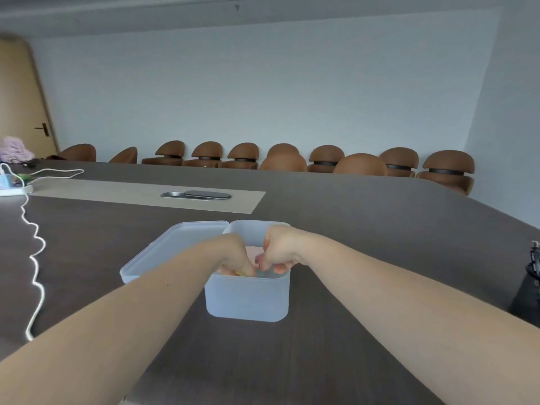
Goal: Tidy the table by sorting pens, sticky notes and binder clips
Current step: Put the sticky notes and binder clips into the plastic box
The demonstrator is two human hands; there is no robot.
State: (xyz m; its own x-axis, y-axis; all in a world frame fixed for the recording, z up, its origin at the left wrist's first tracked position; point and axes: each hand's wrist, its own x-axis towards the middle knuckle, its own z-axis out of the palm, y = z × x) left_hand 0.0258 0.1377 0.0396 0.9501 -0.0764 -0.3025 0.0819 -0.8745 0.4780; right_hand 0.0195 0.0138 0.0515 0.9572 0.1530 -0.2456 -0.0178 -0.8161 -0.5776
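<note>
A translucent white plastic box (248,299) stands on the dark table in front of me, its lid (172,249) lying flat just to its left. Both hands reach down into the box. My left hand (233,255) has its fingers curled over something yellow and pink at the box's near wall. My right hand (277,249) is bent at the wrist with fingers closed around small coloured items, blue and pink, inside the box. The box wall and my fingers hide what exactly each hand holds.
A black pen holder (529,290) stands at the right edge of the table. A white cable (36,258) snakes along the left side to a power strip (14,190). A metal socket cover (195,195) sits mid-table. Brown chairs (359,163) line the far side.
</note>
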